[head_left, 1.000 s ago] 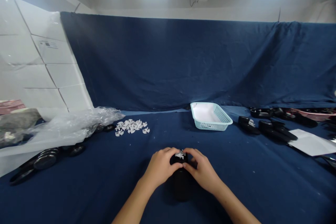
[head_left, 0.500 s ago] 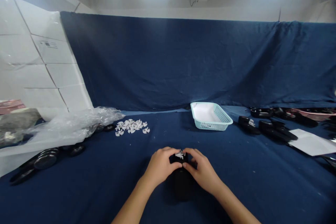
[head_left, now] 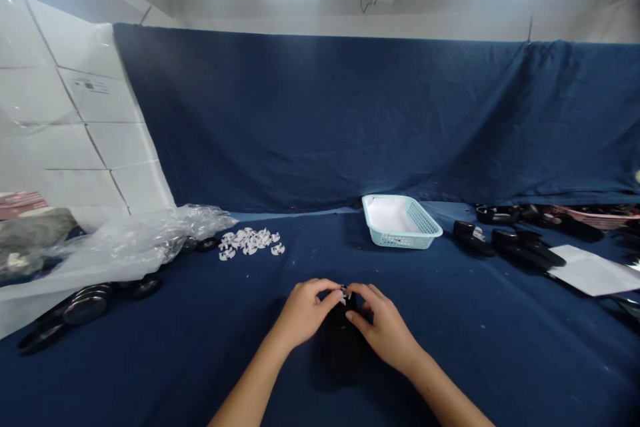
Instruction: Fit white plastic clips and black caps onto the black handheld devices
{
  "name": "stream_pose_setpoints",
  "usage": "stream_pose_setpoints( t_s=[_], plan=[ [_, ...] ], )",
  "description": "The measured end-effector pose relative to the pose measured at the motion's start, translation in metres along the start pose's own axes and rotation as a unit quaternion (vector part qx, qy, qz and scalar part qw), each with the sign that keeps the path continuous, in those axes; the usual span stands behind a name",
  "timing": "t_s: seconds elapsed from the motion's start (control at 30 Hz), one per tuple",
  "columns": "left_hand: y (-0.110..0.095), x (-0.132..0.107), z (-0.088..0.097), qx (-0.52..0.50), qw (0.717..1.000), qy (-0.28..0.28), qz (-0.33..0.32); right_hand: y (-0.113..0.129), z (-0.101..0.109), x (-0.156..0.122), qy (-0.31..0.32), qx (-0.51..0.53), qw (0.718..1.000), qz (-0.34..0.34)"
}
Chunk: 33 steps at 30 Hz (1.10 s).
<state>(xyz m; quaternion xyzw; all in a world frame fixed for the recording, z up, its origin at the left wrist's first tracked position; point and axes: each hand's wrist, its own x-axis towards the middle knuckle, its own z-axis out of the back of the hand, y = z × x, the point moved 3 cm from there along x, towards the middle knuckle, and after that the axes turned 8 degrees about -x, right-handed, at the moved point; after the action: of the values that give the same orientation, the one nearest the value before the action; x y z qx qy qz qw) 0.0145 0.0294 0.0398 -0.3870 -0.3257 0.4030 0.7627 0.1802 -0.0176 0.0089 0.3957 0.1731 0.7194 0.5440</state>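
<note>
A black oblong part [head_left: 344, 350] lies on the dark blue cloth [head_left: 210, 340] in front of me. My left hand [head_left: 304, 311] and my right hand [head_left: 380, 323] both curl round its far end. Between their fingertips sits a small white clip [head_left: 344, 293], mostly covered by my fingers. A loose heap of the same white clips [head_left: 249, 241] lies further back to the left.
A pale turquoise basket [head_left: 401, 221] stands at the back centre. Black parts [head_left: 510, 242] and a white sheet [head_left: 590, 271] lie at the right. At the left, a crumpled clear plastic bag [head_left: 120, 247] covers more black parts [head_left: 85, 304]. White boxes stand behind it.
My fingers have closed further over the white clip, so less of it shows. Both hands stay on the black part in the same spot.
</note>
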Motion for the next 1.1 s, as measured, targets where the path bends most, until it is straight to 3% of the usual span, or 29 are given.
stream_pose_setpoints(
  t_s=[0.27,1.1],
  plan=[
    [0.016,0.004,-0.014,-0.073,0.994,-0.072,0.03,0.001,0.0,-0.001,-0.003,-0.021,1.0,-0.002],
    [0.015,0.005,-0.016,0.009,0.994,-0.105,0.023,0.005,-0.003,-0.002,0.0,-0.054,0.999,-0.001]
  ],
)
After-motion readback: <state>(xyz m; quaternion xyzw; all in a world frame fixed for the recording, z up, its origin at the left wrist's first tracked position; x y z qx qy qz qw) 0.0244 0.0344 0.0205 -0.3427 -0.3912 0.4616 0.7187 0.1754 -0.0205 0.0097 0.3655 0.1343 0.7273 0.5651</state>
